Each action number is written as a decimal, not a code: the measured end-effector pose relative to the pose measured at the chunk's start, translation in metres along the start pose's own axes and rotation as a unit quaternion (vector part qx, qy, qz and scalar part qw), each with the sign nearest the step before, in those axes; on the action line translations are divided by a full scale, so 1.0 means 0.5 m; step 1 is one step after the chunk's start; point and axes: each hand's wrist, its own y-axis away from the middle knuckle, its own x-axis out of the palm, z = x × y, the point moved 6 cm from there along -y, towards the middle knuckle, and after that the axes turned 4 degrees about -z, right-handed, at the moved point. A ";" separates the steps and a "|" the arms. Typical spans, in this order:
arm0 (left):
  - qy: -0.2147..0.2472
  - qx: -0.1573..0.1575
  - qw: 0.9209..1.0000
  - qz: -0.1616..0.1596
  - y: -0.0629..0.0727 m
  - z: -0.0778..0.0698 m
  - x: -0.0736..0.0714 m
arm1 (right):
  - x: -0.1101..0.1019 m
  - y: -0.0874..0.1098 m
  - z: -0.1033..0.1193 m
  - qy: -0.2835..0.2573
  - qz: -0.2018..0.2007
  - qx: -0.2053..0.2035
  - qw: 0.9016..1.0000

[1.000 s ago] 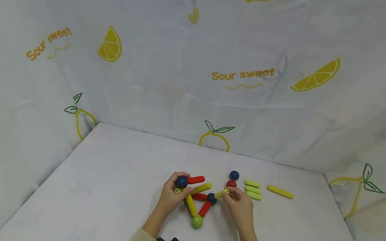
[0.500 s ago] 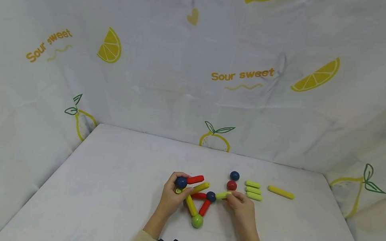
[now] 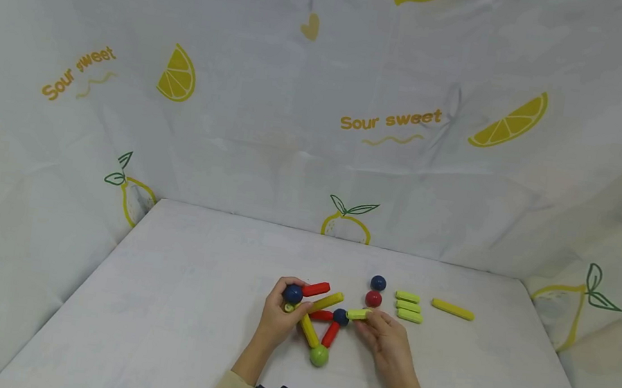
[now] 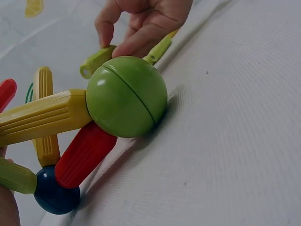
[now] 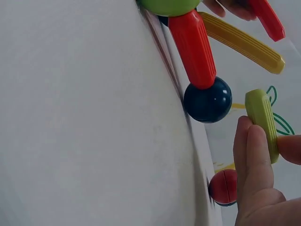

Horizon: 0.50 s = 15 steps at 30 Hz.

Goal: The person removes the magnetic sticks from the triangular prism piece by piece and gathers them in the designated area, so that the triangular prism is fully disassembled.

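Ball-and-rod frame [image 3: 308, 331] at the near middle of the white table [image 3: 168, 312]; whether its whole underside touches, cannot tell. Left hand [image 3: 275, 320] grips its left side, fingers reaching round an upper navy ball [image 3: 292, 294], thumb by the yellow rods. From that ball a red rod [image 3: 316, 289] juts right, far end free; just below it a yellow rod [image 3: 328, 302] also points out free. Green ball [image 3: 318, 355] forms the corner nearest the person, one yellow and one red rod joined to it, the red one running to a lower navy ball [image 5: 208, 100]. Right hand [image 3: 391, 346] pinches a short lime rod [image 5: 261, 123] between thumb and fingers, near end close by that lower ball; right wrist view shows a gap. Beyond the right hand: loose red ball [image 3: 373, 299], loose navy ball [image 3: 378, 283] just behind it; to their right, three lime rods [image 3: 408, 307] side by side, then a single longer yellow stick [image 3: 452, 309].
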 end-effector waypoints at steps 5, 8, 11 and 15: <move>0.002 -0.007 1.000 -0.003 0.001 -0.004 0.003 | -0.018 0.008 0.021 0.032 -0.008 -0.032 0.999; 0.001 -0.008 1.000 -0.005 0.001 -0.005 0.004 | -0.045 0.014 0.039 0.081 -0.030 -0.060 0.994; -0.001 -0.004 1.000 -0.009 0.001 -0.006 0.004 | -0.084 0.017 0.050 0.152 -0.068 -0.074 0.983; -0.001 0.003 1.000 -0.013 0.001 -0.011 0.002 | -0.137 0.015 0.052 0.216 -0.120 -0.076 0.966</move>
